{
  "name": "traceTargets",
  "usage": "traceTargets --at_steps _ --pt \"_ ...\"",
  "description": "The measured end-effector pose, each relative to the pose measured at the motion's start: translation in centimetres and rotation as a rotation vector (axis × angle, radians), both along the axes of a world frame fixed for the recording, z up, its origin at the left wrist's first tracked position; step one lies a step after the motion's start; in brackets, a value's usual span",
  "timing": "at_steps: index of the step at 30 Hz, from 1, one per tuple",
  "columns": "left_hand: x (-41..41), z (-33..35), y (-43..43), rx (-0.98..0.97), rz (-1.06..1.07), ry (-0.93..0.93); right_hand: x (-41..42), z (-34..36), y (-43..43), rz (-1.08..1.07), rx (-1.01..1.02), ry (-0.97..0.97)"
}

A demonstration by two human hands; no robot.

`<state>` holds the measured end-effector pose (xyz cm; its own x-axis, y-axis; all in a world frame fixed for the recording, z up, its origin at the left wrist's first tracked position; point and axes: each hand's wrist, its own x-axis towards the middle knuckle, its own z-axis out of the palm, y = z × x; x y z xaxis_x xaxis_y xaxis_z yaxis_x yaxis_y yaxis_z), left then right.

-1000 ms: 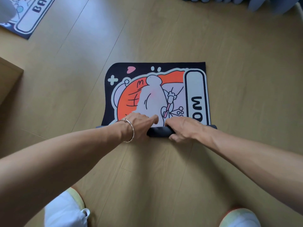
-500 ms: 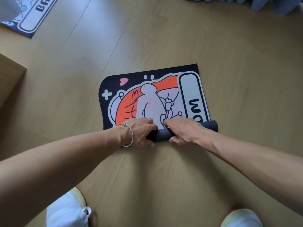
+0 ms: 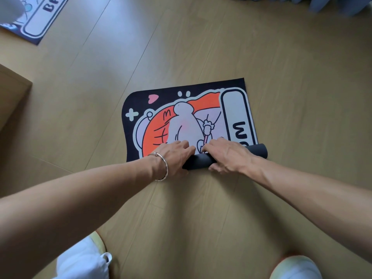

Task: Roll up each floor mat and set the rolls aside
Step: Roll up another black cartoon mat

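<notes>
The first step, the rolling itself, was judged to be in hand and roughly a third done. The floor mat (image 3: 187, 117) was seen on the wooden floor (image 3: 201, 47) at the middle of the frame, its printed face up. Its near edge was wound into a dark roll (image 3: 201, 161) just below centre. The left hand (image 3: 175, 156) and the right hand (image 3: 227, 156) were laid side by side on the roll. The fingers (image 3: 186, 146) of both were curled over its top and the tips rested on the printed face beyond.

For the next move an even forward push on both ends was judged necessary, since the roll lay askew, its right end nearer the top of the frame.

Compared with a second earlier, more of the lettering at the right had been swallowed by the roll. The mat had also been swung, so that its far edge was tilted. A second mat (image 3: 38, 19) still lay flat at the upper left.
</notes>
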<state>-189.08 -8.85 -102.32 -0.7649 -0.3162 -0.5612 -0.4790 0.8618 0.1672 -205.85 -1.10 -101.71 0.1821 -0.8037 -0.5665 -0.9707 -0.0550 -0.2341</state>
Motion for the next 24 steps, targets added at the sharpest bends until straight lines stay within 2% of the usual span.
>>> traceTargets --at_steps 3,6,9,13,17,20,24 --pt "0.0 0.0 0.4 -0.043 0.001 -0.048 -0.3 0.1 -0.8 -0.057 0.126 -0.047" --pt "-0.2 -0.1 0.4 -0.008 -0.008 -0.082 -0.2 -0.2 -0.4 -0.061 0.197 -0.092" --pt "-0.4 0.0 -0.1 0.023 -0.005 -0.083 -0.3 0.0 0.1 -0.066 0.155 -0.119" --pt "-0.4 0.5 -0.5 0.012 -0.033 -0.063 -0.1 -0.3 0.6 -0.039 0.072 -0.038" --pt "0.5 0.4 -0.2 0.003 -0.015 0.02 -0.3 -0.1 -0.2 -0.097 0.109 -0.052" --pt "0.5 0.1 0.0 -0.085 -0.028 0.038 -0.6 -0.1 -0.5 -0.111 0.118 -0.074" --pt "-0.5 0.1 0.2 -0.079 0.044 0.016 -0.6 -0.2 -0.1 -0.051 -0.028 -0.045"
